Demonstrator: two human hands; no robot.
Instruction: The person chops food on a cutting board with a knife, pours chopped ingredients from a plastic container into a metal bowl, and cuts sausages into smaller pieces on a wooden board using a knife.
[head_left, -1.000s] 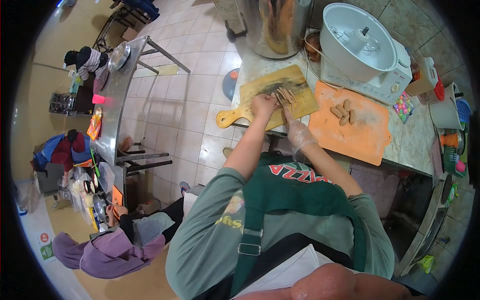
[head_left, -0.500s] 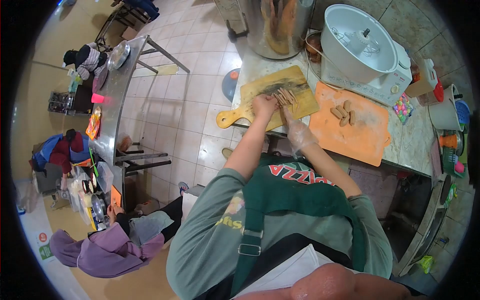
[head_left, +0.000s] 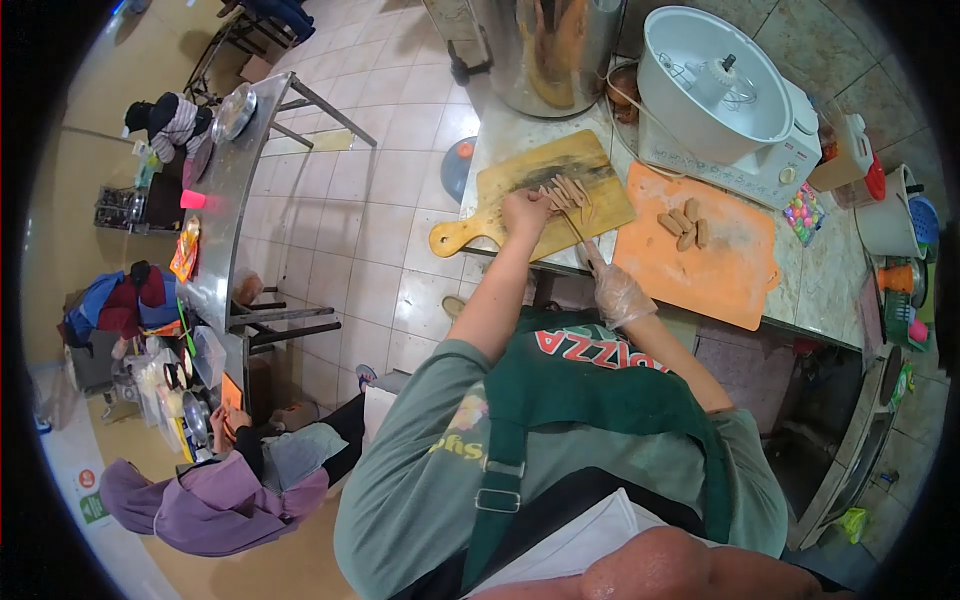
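Observation:
My left hand (head_left: 524, 213) is bare, with its fingers curled down on the wooden cutting board (head_left: 500, 180). It presses against the left end of a small heap of sliced sausage (head_left: 572, 196); what lies under the fingertips is hidden. My right hand (head_left: 621, 294), in a clear plastic glove, is closed round the handle of a knife (head_left: 579, 234). The thin blade points up and left, its tip beside the slices. To the right, several brown sausages (head_left: 686, 226) lie on an orange cutting board (head_left: 640, 270).
A white stand mixer (head_left: 715, 125) stands behind the orange board, with a tall metal container (head_left: 555, 70) to its left. Bottles and baskets crowd the counter's right end. Across the tiled floor, a person in purple (head_left: 225, 500) works near a steel table (head_left: 225, 200).
My right hand has drawn the knife back toward my body and slightly right, baring more of its blade. My left hand has stayed almost in place by the slices.

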